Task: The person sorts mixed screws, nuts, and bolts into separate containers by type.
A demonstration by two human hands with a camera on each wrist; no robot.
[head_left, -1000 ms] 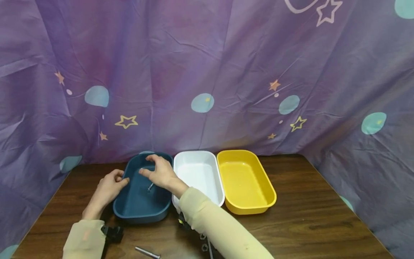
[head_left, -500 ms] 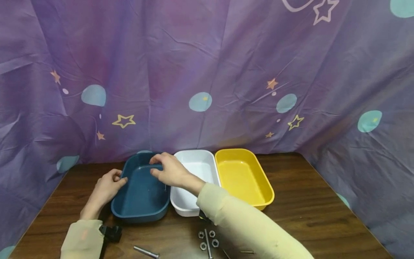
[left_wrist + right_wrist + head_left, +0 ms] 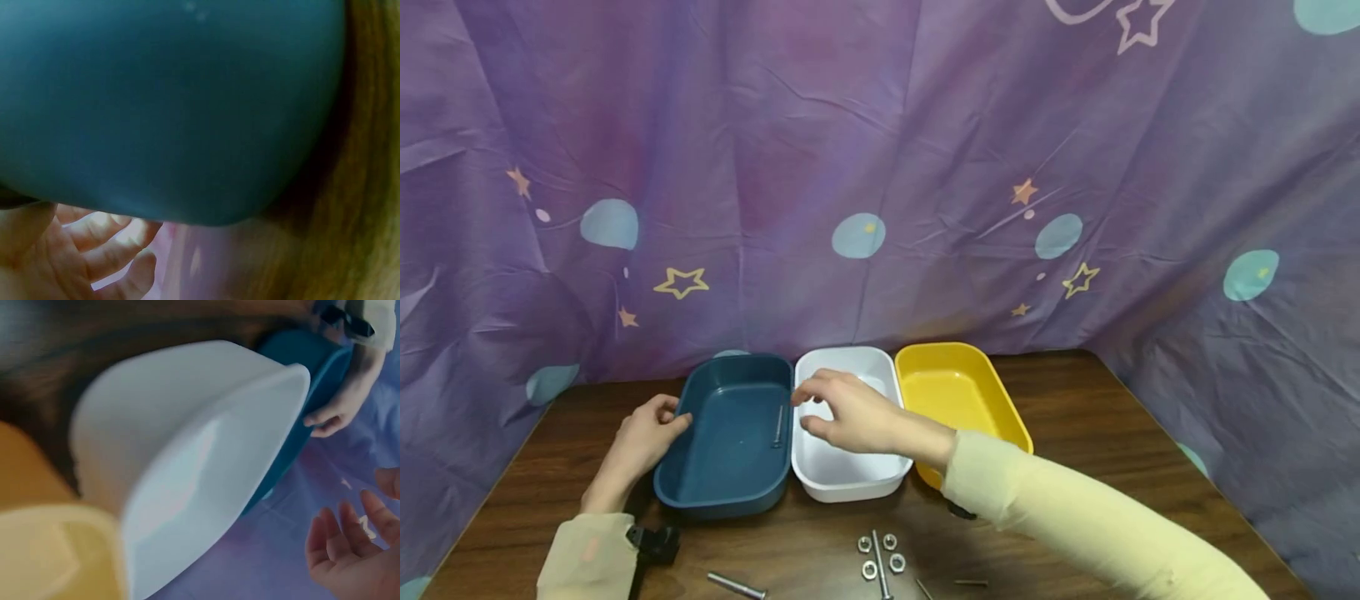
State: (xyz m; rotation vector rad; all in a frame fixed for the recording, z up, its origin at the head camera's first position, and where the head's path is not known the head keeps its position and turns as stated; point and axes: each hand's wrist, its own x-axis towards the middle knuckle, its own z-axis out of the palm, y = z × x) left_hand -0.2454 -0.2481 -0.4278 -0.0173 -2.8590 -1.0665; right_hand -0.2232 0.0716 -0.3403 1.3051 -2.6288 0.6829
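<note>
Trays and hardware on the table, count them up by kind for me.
Trays: 3, blue tray, white tray, yellow tray
Bolts: 3, one in the blue tray, two on the table
Nuts: 4
Total: 10

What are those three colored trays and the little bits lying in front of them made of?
The blue tray, white tray and yellow tray look like molded plastic: rounded corners, soft sheen. The nuts and bolt look like bare metal, grey and shiny.
</note>
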